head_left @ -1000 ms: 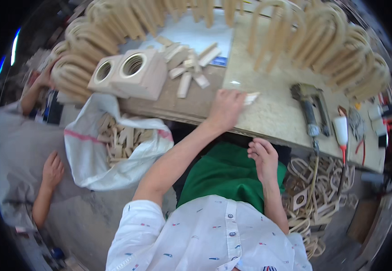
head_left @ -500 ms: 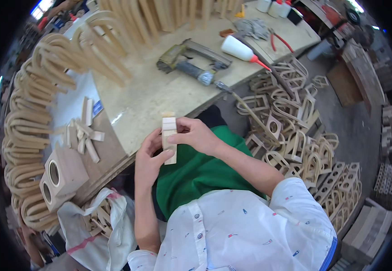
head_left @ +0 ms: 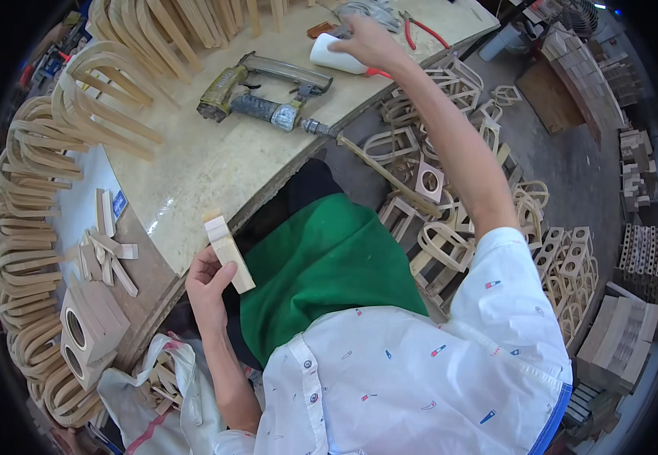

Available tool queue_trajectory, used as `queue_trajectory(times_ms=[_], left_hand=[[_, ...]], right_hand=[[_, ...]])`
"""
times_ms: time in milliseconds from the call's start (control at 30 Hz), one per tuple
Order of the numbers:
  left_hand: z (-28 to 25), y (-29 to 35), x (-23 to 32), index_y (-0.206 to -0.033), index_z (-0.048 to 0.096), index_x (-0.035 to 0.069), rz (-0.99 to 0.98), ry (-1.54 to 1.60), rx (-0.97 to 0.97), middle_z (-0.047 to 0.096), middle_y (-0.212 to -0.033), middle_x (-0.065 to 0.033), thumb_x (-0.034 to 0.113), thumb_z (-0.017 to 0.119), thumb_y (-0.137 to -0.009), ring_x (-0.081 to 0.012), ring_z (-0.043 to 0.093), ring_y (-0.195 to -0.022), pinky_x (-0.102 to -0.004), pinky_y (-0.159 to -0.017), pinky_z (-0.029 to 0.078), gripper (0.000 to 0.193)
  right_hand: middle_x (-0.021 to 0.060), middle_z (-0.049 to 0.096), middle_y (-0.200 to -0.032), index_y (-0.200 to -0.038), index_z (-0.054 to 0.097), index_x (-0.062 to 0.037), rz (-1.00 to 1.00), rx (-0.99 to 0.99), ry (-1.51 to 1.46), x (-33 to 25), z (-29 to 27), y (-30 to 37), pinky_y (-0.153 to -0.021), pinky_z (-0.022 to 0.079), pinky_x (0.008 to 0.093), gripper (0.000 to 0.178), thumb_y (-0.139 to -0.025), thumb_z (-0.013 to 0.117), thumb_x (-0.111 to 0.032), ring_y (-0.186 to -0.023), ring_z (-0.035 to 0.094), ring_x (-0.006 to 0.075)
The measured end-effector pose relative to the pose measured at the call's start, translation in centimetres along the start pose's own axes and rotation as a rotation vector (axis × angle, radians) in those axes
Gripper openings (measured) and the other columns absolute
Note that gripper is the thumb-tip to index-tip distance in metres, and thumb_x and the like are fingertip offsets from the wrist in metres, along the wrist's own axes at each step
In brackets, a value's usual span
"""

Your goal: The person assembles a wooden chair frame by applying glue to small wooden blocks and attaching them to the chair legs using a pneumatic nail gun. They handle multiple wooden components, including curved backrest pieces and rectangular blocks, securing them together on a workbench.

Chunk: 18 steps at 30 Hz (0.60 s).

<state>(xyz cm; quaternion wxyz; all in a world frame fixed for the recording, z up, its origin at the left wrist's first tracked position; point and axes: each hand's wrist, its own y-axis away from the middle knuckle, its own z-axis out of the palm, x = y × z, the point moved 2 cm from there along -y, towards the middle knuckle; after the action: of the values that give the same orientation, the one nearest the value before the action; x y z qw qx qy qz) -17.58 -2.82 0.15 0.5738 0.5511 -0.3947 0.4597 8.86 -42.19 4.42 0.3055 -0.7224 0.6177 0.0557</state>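
Observation:
My left hand (head_left: 211, 284) grips a short pale wooden block (head_left: 227, 252) between thumb and fingers, beside the near edge of the workbench (head_left: 185, 178). A stepped end of the block points away from me. My right arm is stretched to the far side of the bench. There my right hand (head_left: 374, 44) is closed over a white squeeze bottle (head_left: 327, 54) with a red nozzle, which lies on its side. Its thumb rests on the bottle; some fingertips are hidden. Between the hands a worn nail gun (head_left: 264, 102) lies on the bench, joined to a hose (head_left: 390, 178).
Bent wooden frames (head_left: 22, 258) line the bench's left rim. Wood offcuts (head_left: 109, 258) and a block with round holes (head_left: 90, 330) sit nearer. Red-handled pliers (head_left: 426, 34) and a grey glove (head_left: 371, 10) lie far off. Wooden frames (head_left: 443, 246) cover floor at right; a sack (head_left: 147, 402) stands at left.
My right hand has left the wooden block and gone far right to the squeeze bottle. My left hand keeps the block, now tilted. The whole view has shifted.

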Motion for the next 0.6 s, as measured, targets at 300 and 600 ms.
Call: queue_trajectory(times_ms=[300,600], left_hand=[[1.8,0.3,1.3,-0.111,0.060,-0.001,-0.035,-0.049,-0.061,0.066,-0.102,-0.0071,0.004,0.072,-0.077,-0.0141,0.062,-0.091,-0.0283,-0.085,0.048,0.037],[2.0,-1.3,3.5,-0.112,0.056,0.001,0.148,0.012,0.000,0.063,-0.100,-0.0059,0.007,0.073,-0.077,-0.0134,0.059,-0.091,-0.0280,-0.082,0.047,0.039]], right_hand=[[0.0183,0.068,-0.096,-0.110,0.061,0.0013,0.153,-0.442,0.094,0.1,1.2,-1.0,-0.078,0.054,0.0380,0.057,-0.064,0.078,-0.027,-0.085,0.067,0.0291],[0.0182,0.059,-0.114,-0.124,0.046,0.0001,-0.029,-0.159,-1.566,-13.2,-8.7,3.2,-0.094,0.049,0.0504,0.040,-0.089,0.061,-0.012,-0.111,0.057,0.0362]])
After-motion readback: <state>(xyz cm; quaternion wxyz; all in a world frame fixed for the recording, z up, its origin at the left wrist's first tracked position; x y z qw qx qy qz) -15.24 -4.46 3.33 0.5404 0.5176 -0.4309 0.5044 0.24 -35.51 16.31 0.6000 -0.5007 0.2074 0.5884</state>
